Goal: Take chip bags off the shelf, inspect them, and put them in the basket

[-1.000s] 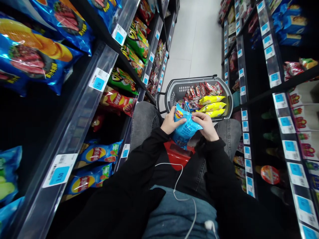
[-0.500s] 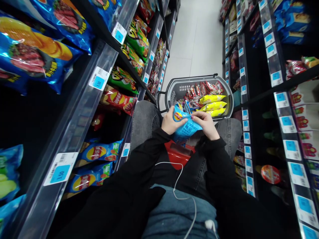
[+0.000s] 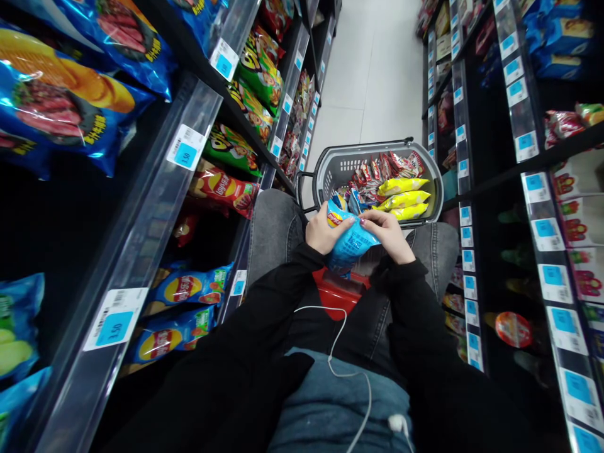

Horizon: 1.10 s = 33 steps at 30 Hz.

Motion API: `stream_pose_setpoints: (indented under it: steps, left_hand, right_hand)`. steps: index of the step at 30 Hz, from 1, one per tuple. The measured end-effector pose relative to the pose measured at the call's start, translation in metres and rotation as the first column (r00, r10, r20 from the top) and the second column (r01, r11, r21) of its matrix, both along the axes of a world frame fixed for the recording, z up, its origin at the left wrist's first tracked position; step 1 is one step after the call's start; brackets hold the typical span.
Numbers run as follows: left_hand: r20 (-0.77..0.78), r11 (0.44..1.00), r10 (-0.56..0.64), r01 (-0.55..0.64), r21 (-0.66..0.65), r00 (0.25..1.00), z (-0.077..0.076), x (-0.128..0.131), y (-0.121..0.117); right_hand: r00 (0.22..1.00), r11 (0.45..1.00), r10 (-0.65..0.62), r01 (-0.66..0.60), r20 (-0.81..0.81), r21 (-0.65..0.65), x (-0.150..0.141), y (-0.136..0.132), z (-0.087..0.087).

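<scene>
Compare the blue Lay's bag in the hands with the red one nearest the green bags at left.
The blue Lay's bag is in the left hand and right hand; the red Lay's bag sits on the left shelving. The blue bag's logo shows near a corner; the red bag's, centrally. Both have yellow-and-red Lay's logos.

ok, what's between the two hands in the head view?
A light-blue snack bag, held on one side by the left hand and on the other by the right hand. The head view shows it.
</scene>
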State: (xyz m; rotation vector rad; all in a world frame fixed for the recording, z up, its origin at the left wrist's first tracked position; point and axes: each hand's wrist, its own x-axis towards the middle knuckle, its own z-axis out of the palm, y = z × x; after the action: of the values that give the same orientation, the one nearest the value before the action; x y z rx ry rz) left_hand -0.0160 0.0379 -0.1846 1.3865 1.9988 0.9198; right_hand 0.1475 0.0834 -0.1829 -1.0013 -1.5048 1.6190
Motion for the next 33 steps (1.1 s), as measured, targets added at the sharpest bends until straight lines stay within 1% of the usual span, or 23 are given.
stream_pose_setpoints:
  steps: [3, 5, 9, 11, 15, 22, 25, 28, 30, 31, 33]
  left_hand:
    - [0.055, 0.998, -0.037, 0.035, 0.043, 0.998, -0.002, -0.001, 0.001]
    - [0.119, 0.995, -0.073, 0.064, 0.077, 0.990, -0.003, -0.003, 0.002]
    - [0.268, 0.983, -0.145, 0.107, 0.150, 0.953, -0.005, -0.006, 0.005]
    - [0.302, 0.981, -0.162, 0.120, 0.154, 0.939, -0.005, -0.007, 0.007]
    - [0.286, 0.981, -0.171, 0.138, 0.133, 0.943, -0.004, -0.009, 0.008]
    - [0.248, 0.976, -0.198, 0.169, 0.136, 0.948, 0.001, -0.010, 0.008]
    - [0.266, 0.975, -0.212, 0.185, 0.125, 0.940, 0.001, -0.011, 0.007]
    - [0.322, 0.965, -0.262, 0.241, 0.105, 0.910, -0.002, -0.013, 0.007]
    - [0.380, 0.951, -0.307, 0.294, 0.094, 0.872, -0.006, -0.015, 0.009]
    - [0.419, 0.939, -0.339, 0.332, 0.092, 0.842, -0.007, -0.017, 0.010]
    - [0.511, 0.900, -0.413, 0.424, 0.101, 0.754, -0.009, -0.018, 0.013]
  right_hand:
    - [0.999, 0.999, 0.015, -0.017, -0.031, -0.048, 0.001, 0.000, -0.001]
    - [0.997, 0.996, 0.012, -0.019, -0.070, -0.091, 0.001, 0.000, -0.003]
    - [0.990, 0.988, 0.002, -0.023, -0.138, -0.154, 0.000, -0.001, -0.006]
    - [0.989, 0.985, 0.001, -0.027, -0.149, -0.171, -0.001, -0.002, -0.006]
    - [0.987, 0.978, -0.019, -0.014, -0.159, -0.207, -0.001, -0.003, -0.003]
    - [0.986, 0.970, -0.039, -0.001, -0.159, -0.242, -0.001, -0.004, -0.002]
    - [0.982, 0.965, -0.063, 0.015, -0.179, -0.261, -0.002, -0.004, -0.002]
    - [0.976, 0.961, -0.087, 0.029, -0.198, -0.275, -0.002, -0.003, -0.001]
    - [0.970, 0.955, -0.112, 0.045, -0.217, -0.294, -0.001, -0.002, -0.001]
    - [0.963, 0.949, -0.138, 0.061, -0.232, -0.310, 0.001, -0.001, -0.001]
    - [0.940, 0.933, -0.208, 0.107, -0.271, -0.344, 0.004, 0.001, -0.004]
